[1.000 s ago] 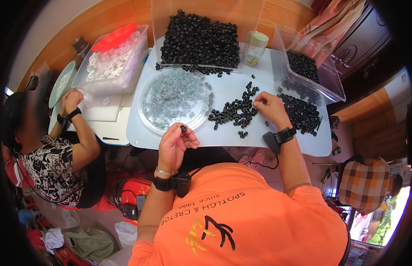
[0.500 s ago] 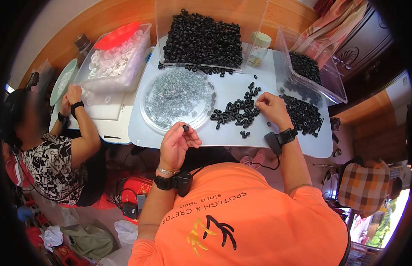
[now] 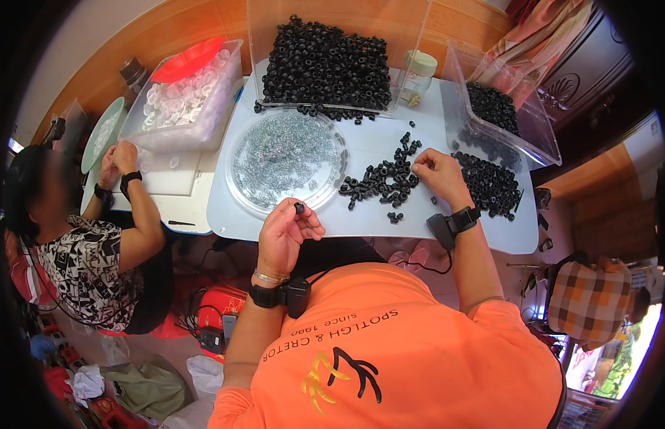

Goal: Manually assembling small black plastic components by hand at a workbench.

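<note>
Barely shifted, left hand (image 3: 284, 232) pinches a black ring (image 3: 299, 208) at its fingertips

I'm seeing a white table (image 3: 368, 222) carrying a round clear tray of small metal bits (image 3: 286, 161), loose black rings (image 3: 382, 179), clear bins of black rings (image 3: 325, 53), and a small jar (image 3: 418, 75).

You had bright, even daylight over the white rectangular plastic tabletop (image 3: 390, 214), with soft shadows beneath it. Around that tabletop the fisheye bent edges and faded into a black rim; glare blew out the far lower-right corner.
</note>
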